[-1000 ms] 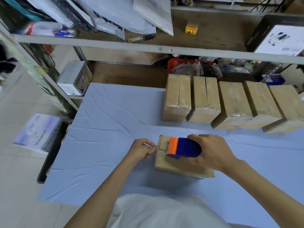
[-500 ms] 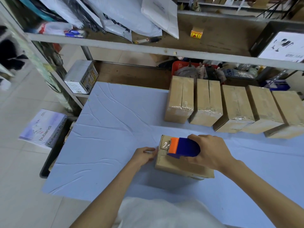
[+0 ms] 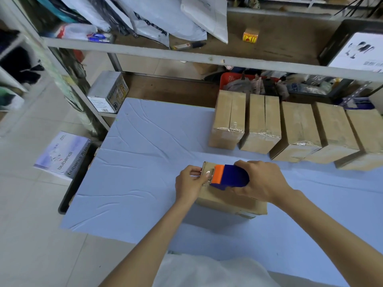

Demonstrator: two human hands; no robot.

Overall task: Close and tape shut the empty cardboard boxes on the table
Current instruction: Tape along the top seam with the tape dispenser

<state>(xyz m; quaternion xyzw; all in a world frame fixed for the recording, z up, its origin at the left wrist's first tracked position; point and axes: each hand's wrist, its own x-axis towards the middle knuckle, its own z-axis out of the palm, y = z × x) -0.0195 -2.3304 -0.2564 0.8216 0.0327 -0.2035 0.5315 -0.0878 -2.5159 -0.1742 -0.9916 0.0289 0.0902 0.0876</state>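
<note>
Head view: your right hand (image 3: 262, 181) has its fingers curled round the blue and orange tape dispenser (image 3: 230, 176), which rests on top of the box (image 3: 228, 200) on the counter (image 3: 145, 162). Your left hand (image 3: 189, 184) is just beside the dispenser's orange end. Its fingers are curled, pinching the loose tape end (image 3: 207, 174) at the box's edge. I cannot tell whether the tape is stuck down there yet. The box lies under both sets of fingers, flaps shut. Beyond your right fingers, well apart, stands a row of five boxes (image 3: 298, 129) with shiny tape on their near ends.

I judge you are starting the sealing strip. Next, anchor the end with your left fingers and draw the dispenser away from them along the seam, pressing evenly.
</note>
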